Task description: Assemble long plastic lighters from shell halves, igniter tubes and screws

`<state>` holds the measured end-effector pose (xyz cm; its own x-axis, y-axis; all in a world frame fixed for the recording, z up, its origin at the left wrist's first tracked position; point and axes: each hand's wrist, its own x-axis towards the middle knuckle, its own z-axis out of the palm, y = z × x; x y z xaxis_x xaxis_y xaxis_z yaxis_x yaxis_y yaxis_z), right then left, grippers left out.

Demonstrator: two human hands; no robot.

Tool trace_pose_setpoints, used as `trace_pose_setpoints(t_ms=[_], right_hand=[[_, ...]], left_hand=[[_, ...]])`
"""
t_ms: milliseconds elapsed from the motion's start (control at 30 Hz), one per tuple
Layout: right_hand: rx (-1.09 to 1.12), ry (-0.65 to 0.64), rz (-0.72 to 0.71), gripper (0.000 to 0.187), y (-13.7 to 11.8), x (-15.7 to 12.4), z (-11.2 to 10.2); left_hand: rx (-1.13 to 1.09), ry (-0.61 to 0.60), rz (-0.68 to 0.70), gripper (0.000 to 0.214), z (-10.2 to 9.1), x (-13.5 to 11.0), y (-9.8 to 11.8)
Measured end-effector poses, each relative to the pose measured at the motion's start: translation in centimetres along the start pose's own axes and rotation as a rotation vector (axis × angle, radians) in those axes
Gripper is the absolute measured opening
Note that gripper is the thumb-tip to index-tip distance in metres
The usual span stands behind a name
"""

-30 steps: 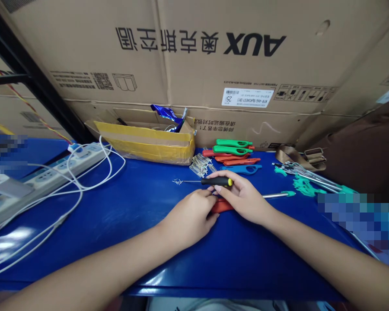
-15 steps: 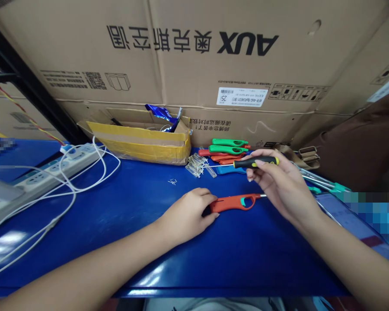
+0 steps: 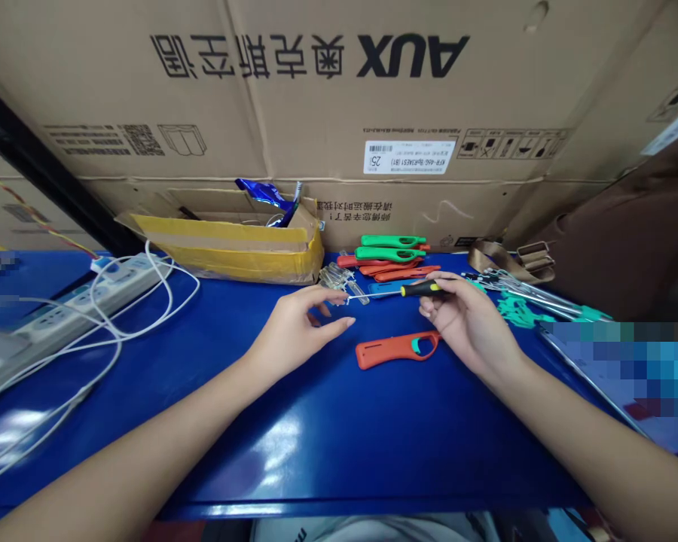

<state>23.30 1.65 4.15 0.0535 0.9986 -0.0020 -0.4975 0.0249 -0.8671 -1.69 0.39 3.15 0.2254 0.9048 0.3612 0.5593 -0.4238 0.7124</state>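
The left hand (image 3: 285,324) is hanging over the blue tabletop (image 3: 305,444) with its thumb and forefinger parted, the gap turning toward the screwdriver tip; whether a fingertip is touching that tip is too small to tell. The orange lighter (image 3: 385,351) is lying at the middle of the tabletop, to the right of the left hand, showing a smooth body with a dark slot, a teal trigger and a loop around it; its right end is disappearing behind the right hand (image 3: 471,316). The screwdriver (image 3: 421,289) is pointing left above the lighter, its thin shaft shining and its handle showing black with yellow patches. The right hand's thumb and fingers are grasping that handle.

On the left, a power strip (image 3: 62,305) and looping white cables (image 3: 110,324) are bounding the working room. A yellow-taped box (image 3: 231,245), clear tubes (image 3: 339,277) and stacked green lighter bodies (image 3: 392,254) are lining the back. Open blue surface is stretching from below the lighter to the front edge (image 3: 294,506). On the right, metal rods (image 3: 554,301) with teal ends are closing off the space.

Compared with half a second ago, the left hand is no longer pinching the lighter's left end, which is now showing fully. The screwdriver tip, overlapping the tubes then, is now sitting just in front of them, and the right hand is covering the lighter's metal neck.
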Motion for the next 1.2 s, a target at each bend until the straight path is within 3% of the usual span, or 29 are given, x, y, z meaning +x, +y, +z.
trace_pose_setpoints(t_ms=[167, 333, 633, 800, 967, 1100, 1200], right_hand=[[0.048, 0.020, 0.040, 0.014, -0.3, -0.1, 0.1], [0.038, 0.011, 0.040, 0.014, -0.4, -0.2, 0.1], [0.036, 0.033, 0.042, 0.012, -0.5, -0.2, 0.3], [0.044, 0.031, 0.032, 0.010, -0.6, -0.2, 0.3], [0.033, 0.036, 0.043, 0.012, -0.4, -0.2, 0.2], [0.021, 0.016, 0.049, 0.011, -0.2, -0.3, 0.0], [0.015, 0.009, 0.041, 0.010, -0.1, -0.4, -0.2]], left_hand=[[-0.124, 0.034, -0.039, 0.023, 1.0, 0.0, -0.4], [-0.170, 0.068, 0.015, 0.016, 1.0, 0.0, -0.6], [-0.063, 0.097, 0.061, 0.010, 0.9, 0.0, -0.7], [0.337, 0.050, 0.119, 0.008, -1.8, 0.9, -1.1], [0.817, 0.072, 0.021, 0.013, -3.9, 1.3, -0.5], [0.952, -0.089, -0.115, 0.016, -3.9, 1.2, -0.1], [0.956, -0.143, -0.162, 0.021, -3.9, 1.1, -0.2]])
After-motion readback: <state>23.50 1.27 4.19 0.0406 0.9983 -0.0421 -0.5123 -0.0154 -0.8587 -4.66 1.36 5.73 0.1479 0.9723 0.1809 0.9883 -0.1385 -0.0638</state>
